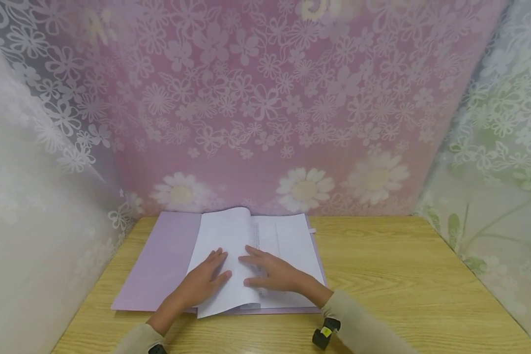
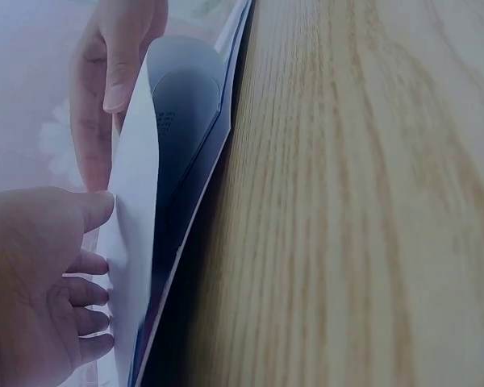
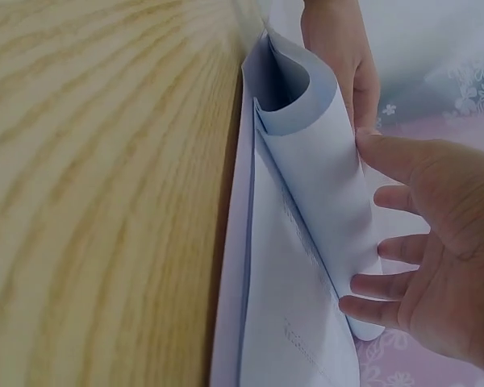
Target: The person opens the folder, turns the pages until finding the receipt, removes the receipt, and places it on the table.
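An open purple folder (image 1: 168, 255) lies on the table with white sheets inside. One white page (image 1: 223, 228) is turned over to the left and bulges up in a curve along the fold. My left hand (image 1: 202, 282) touches that page with its fingers spread. Just right of it, my right hand (image 1: 272, 273) rests its fingertips on the curved part, fingers fairly straight. In the right wrist view the rolled bend of the page (image 3: 323, 177) stands above a printed sheet (image 3: 294, 306). Neither hand grips the paper.
The wooden table (image 1: 380, 275) extends to the right of the folder and in front of it. A pink flowered curtain (image 1: 265, 123) hangs behind, with pale flowered sheets (image 1: 504, 172) at both sides. A small tab (image 1: 312, 230) sticks out at the folder's right edge.
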Demonstrator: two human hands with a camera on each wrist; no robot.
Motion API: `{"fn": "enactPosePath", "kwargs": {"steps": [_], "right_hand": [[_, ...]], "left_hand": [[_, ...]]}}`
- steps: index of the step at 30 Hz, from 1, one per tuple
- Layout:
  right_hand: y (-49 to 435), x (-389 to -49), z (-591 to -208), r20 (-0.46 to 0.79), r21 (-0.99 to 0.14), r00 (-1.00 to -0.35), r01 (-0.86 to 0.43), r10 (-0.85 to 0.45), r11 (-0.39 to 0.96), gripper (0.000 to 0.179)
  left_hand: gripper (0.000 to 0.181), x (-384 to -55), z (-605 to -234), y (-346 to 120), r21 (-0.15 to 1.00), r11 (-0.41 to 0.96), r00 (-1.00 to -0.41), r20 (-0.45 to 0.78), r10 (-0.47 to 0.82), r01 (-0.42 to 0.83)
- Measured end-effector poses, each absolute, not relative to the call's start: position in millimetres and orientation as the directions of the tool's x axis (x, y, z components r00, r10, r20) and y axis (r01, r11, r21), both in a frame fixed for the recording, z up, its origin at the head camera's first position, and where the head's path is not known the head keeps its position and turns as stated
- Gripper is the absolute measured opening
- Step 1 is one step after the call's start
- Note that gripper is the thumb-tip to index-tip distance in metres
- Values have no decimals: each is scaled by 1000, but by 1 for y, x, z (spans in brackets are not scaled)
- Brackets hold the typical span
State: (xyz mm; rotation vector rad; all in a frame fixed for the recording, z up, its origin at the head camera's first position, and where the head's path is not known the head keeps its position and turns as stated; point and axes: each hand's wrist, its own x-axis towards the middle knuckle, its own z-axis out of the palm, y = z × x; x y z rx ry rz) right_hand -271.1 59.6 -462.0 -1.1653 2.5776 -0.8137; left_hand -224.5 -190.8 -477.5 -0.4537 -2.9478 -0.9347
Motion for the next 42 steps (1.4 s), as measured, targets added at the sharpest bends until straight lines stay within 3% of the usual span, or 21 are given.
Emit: {"fn": "enactPosePath", "kwargs": {"steps": [19,42], "right_hand": [[52,-262,-470,37,-507,-649,-667,-760,545,54],[51,-267,-465,38,-462,-631,-698,-775,547,55]], "left_hand": [[64,-228,-485,-193,574,778,-963,74,260,255],[69,-230,-484,-194,480,825,-942,7,335,297]]}}
